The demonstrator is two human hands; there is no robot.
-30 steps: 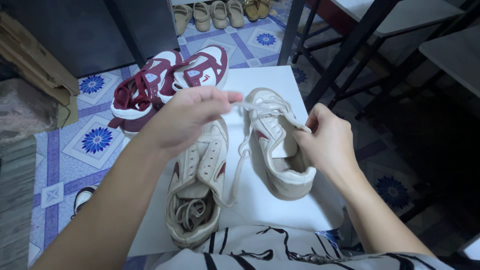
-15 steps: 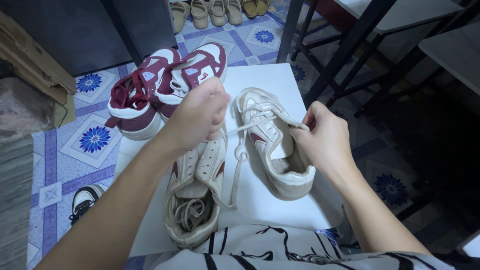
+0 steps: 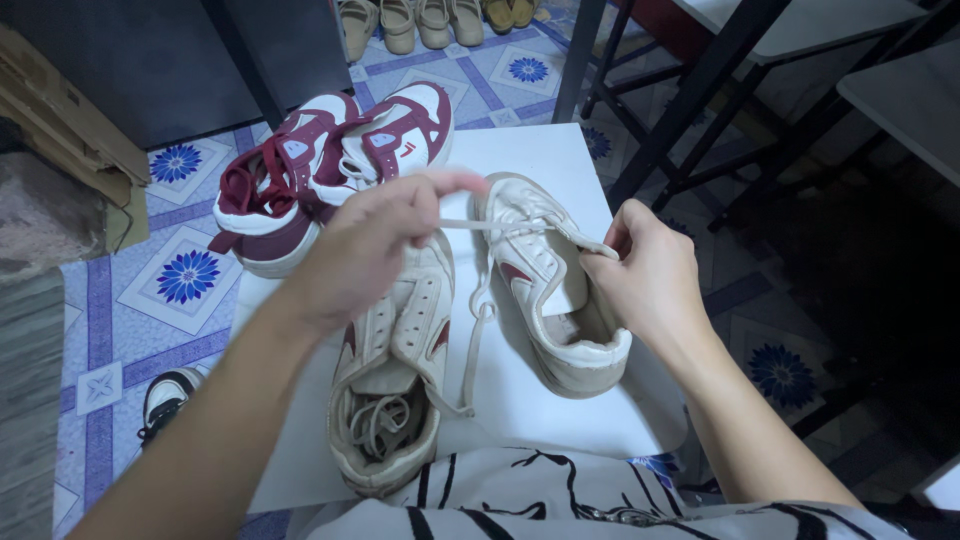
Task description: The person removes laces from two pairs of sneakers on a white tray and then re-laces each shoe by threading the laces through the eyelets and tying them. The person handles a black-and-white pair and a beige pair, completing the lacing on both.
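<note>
Two worn cream sneakers lie on a white table [image 3: 540, 155]. My right hand [image 3: 650, 275] grips the side and lace end of the right cream sneaker [image 3: 545, 275]. My left hand [image 3: 375, 245] pinches the white shoelace [image 3: 470, 225] of that sneaker and holds it taut to the left, above the left cream sneaker [image 3: 390, 370]. The left sneaker has its lace bundled inside its opening.
A pair of white-and-maroon sneakers [image 3: 320, 170] rests at the table's far left corner. Sandals [image 3: 420, 22] line the tiled floor beyond. Black table legs [image 3: 690, 100] stand to the right, cardboard [image 3: 60, 110] at the left, another shoe [image 3: 165, 400] on the floor.
My left hand dipped toward the sneakers, then rose and stretched the lace out to the left. My right hand stays on the right sneaker.
</note>
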